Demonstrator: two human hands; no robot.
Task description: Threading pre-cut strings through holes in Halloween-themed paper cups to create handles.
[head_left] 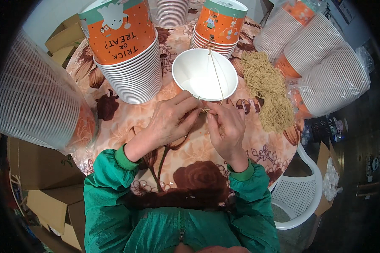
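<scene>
An open paper bucket [188,72], white inside, stands in front of me with its mouth toward me. Thin tan cord [216,72] crosses its mouth from the far rim to the near rim. At the near rim, my left hand [173,114] is closed with thumb and fingers pinching the cord. My right hand [228,126] pinches the same cord from the other side, where a small knot or loop [205,110] shows between the fingertips. Both hands nearly touch each other, and the fingers partly hide the cord.
A tall stack of orange and white paper buckets [128,80] stands left, a shorter stack [219,29] behind. A hank of tan cord [266,90] lies right, beside plastic-wrapped bucket stacks [333,84]. Another wrapped stack [33,101] is far left. A white plastic chair [297,194] stands right of the table.
</scene>
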